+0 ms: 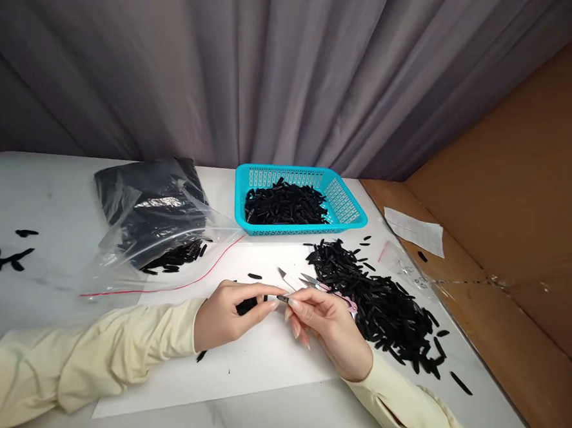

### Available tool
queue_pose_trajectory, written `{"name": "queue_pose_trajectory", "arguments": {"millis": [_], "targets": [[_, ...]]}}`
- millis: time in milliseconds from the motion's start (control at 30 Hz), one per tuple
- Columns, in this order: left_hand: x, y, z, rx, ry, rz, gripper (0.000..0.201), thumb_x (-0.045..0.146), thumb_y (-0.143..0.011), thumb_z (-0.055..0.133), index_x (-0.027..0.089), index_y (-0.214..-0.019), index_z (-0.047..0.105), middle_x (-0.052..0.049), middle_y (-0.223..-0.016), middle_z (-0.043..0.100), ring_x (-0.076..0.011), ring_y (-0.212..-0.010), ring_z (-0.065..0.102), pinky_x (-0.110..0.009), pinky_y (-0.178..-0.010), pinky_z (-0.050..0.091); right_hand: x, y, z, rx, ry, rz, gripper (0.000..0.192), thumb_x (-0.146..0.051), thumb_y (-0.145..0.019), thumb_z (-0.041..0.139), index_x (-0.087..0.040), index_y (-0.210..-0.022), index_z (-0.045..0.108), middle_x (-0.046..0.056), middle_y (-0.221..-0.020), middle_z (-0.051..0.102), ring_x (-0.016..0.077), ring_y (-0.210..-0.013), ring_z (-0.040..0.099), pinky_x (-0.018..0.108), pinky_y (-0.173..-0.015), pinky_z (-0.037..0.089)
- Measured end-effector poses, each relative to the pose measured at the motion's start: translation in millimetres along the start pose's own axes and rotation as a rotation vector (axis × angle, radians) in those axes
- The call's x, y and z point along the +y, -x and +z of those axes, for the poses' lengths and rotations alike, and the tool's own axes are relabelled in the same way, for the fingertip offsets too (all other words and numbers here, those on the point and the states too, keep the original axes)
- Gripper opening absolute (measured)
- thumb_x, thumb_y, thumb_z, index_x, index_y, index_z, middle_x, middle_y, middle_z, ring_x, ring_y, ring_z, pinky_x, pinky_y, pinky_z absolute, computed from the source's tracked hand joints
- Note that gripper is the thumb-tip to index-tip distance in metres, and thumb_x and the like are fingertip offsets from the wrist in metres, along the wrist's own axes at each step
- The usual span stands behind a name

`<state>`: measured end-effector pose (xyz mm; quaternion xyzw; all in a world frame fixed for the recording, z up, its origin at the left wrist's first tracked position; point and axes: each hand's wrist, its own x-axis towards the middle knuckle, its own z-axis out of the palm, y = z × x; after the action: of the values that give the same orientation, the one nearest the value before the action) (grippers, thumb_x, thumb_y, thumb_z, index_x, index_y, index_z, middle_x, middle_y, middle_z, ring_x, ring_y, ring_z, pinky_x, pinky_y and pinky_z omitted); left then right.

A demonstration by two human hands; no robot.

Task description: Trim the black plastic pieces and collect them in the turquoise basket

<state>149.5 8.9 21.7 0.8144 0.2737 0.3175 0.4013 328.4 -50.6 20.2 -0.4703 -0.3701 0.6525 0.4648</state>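
Left hand: I see my left hand (225,321) closed in a pinch around a small black strip (251,304), thumb and fingers curled tight, the cream sleeve (82,362) lying along the table behind it.
Strip axis: the black strip lies nearly level, its long axis running left to right across my view; its pale tip points right, toward my other hand.
Right hand: my right hand (324,321) is partly curled, fingertips meeting the strip's tip, and it has hold of small snips (314,283) with a pink handle. I cannot tell how firmly the handle is gripped.
Snips: the blades stand slightly apart and point up and left, just above the strip's tip.
Under the hands: both hands rest over a white sheet (247,371) on the pale table (38,203).
Loose pile: a heap of black strips (383,305) lies just right of my right hand, spreading toward the table's near right edge, the pieces pointing every way.
Basket: a turquoise basket (348,204) beyond the pile holds more black strips.
Bag: a clear zip bag (156,228) sits left of the basket, dark strips inside, some spilled at its mouth.
Far left: a few stray black pieces (5,257) lie well apart from the rest.
Right side: a brown cardboard wall (522,193) stands along the table, a white paper slip (415,230) near its foot.
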Motion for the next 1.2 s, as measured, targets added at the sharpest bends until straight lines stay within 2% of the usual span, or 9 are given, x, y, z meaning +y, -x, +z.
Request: {"name": "queue_pose_trajectory", "arguments": {"millis": [233,367,533,600,933,1100,1200], "targets": [[1.6,-0.7,-0.1,0.027,0.005,0.030,0.023,0.020,-0.082,0.053,0.012,-0.096,0.069,-0.004,-0.069,0.070,-0.0094,-0.053,0.057,-0.017,-0.053,0.046,2.9,-0.8,0.4,-0.017,0.036,-0.017,0.025,-0.039,-0.079,0.061,-0.015,-0.072,0.061,-0.002,-0.052,0.054,0.0071,-0.039,0.044,0.022,-0.039,0.034],[1.4,1.2,-0.4,0.042,-0.017,0.018,0.024,0.021,-0.082,0.053,0.011,-0.100,0.068,-0.002,-0.061,0.067,-0.0088,-0.050,0.055,-0.017,-0.051,0.045,3.5,-0.6,0.5,-0.032,0.041,-0.019,0.027,-0.039,-0.081,0.058,-0.014,-0.072,0.061,-0.002,-0.052,0.053,0.0071,-0.040,0.044,0.021,-0.040,0.034],[0.9,1.4,-1.0,0.013,0.000,0.038,0.022,0.018,-0.083,0.053,0.011,-0.098,0.067,-0.007,-0.084,0.072,-0.0102,-0.061,0.062,-0.017,-0.058,0.048,2.2,0.1,0.7,-0.038,0.086,-0.015,0.030,-0.041,-0.083,0.055,-0.014,-0.073,0.062,-0.002,-0.053,0.054,0.0066,-0.040,0.045,0.021,-0.041,0.035],[0.6,1.2,-1.1,0.006,-0.004,0.028,0.022,0.018,-0.083,0.053,0.011,-0.098,0.067,-0.007,-0.086,0.072,-0.0105,-0.061,0.063,-0.017,-0.058,0.049,1.8,0.1,1.1,-0.037,0.083,-0.018,0.030,-0.041,-0.083,0.054,-0.014,-0.074,0.062,-0.002,-0.054,0.054,0.0067,-0.040,0.045,0.021,-0.040,0.035],[1.8,0.6,-1.6,0.022,-0.057,0.011,0.025,0.023,-0.083,0.052,0.011,-0.100,0.068,-0.003,-0.063,0.067,-0.0096,-0.052,0.057,-0.017,-0.052,0.047,0.7,1.0,2.3,-0.063,0.083,-0.040,0.027,-0.040,-0.081,0.057,-0.014,-0.076,0.062,0.001,-0.062,0.059,0.0069,-0.044,0.046,0.020,-0.040,0.038],[1.0,1.2,-1.3,0.003,0.002,0.029,0.025,0.020,-0.084,0.052,0.013,-0.103,0.066,-0.005,-0.074,0.072,-0.0111,-0.061,0.063,-0.018,-0.059,0.050,0.1,1.3,4.9,-0.087,0.037,-0.031,0.021,-0.036,-0.075,0.065,-0.015,-0.079,0.061,0.002,-0.071,0.061,0.0099,-0.057,0.053,0.019,-0.042,0.042],[0.5,1.7,-1.2,0.002,-0.014,0.044,0.025,0.019,-0.083,0.052,0.013,-0.104,0.066,-0.003,-0.070,0.071,-0.0097,-0.057,0.062,-0.016,-0.058,0.050,-0.7,1.3,7.2,-0.104,0.060,-0.031,0.022,-0.037,-0.075,0.064,-0.015,-0.079,0.062,0.002,-0.069,0.061,0.0101,-0.058,0.053,0.019,-0.043,0.042]]}}
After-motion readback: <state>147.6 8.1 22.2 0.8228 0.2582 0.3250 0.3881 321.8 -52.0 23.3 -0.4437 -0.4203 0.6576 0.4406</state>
